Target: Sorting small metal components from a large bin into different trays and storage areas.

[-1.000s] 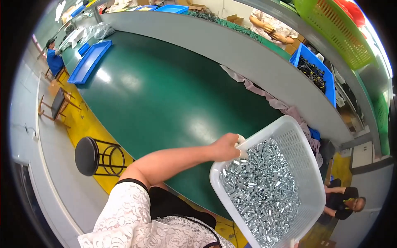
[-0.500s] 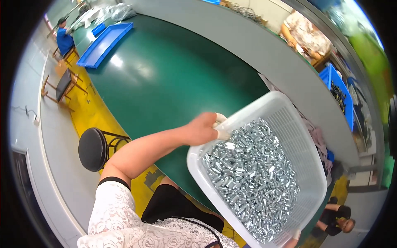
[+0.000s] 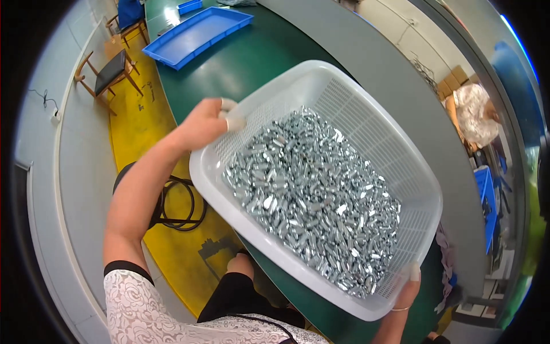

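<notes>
I hold a white perforated plastic basket (image 3: pixel 366 123) in the air over the green table (image 3: pixel 246 63). It is heaped with several small shiny metal pieces (image 3: pixel 312 198). My left hand (image 3: pixel 206 123) grips the basket's near left rim, with white tape on the fingertips. My right hand (image 3: pixel 408 286) grips the rim at the lower right corner; only its fingers and wrist show from under the basket.
A blue tray (image 3: pixel 197 34) lies on the table at the far end. A wooden chair (image 3: pixel 109 71) and a black round stool (image 3: pixel 172 200) stand on the yellow floor to my left. Another person (image 3: pixel 472 112) sits beyond the grey divider at the right.
The basket has come up closer to me and toward the middle of the view. My left hand has stayed on its rim, and my right hand now shows at the lower corner.
</notes>
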Tool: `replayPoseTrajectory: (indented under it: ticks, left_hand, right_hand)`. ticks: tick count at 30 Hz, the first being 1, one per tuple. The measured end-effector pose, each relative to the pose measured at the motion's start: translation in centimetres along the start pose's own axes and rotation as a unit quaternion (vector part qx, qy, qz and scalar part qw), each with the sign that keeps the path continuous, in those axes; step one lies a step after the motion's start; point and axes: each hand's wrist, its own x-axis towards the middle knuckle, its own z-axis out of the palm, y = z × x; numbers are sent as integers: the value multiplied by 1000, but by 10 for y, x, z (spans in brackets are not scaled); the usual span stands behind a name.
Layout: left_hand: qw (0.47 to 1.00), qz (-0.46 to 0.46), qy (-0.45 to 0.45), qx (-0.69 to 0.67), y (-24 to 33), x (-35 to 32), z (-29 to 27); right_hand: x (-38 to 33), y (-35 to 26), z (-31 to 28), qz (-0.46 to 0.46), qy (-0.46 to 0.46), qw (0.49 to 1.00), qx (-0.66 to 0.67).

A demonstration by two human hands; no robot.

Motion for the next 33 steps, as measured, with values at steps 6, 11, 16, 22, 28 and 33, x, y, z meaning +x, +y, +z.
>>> replayPoseTrajectory:
  ticks: [6,11,16,22,28,33]
  left_hand:
    - [934,31,188,303,23,-18,20]
    - [858,38,304,413,-5,-67,60]
    - [862,-58,359,354,-9,-94,60]
    - [857,-69,445,252,-2,-96,82]
    - [859,-41,451,239,-7,-91,68]
    - [878,-11,434,202,-6,-78,59]
  right_hand:
    - [13,8,-31,25,-27,999,-17]
    - [47,32,-33,-60,-13,998,10]
    - [49,29,-31,-90,-53,994,-1]
    - [47,29,-34,-82,-58,993,59]
    - [44,30,-30,-52,-55,996,51]
    - [15,26,-17,-20,-25,997,72]
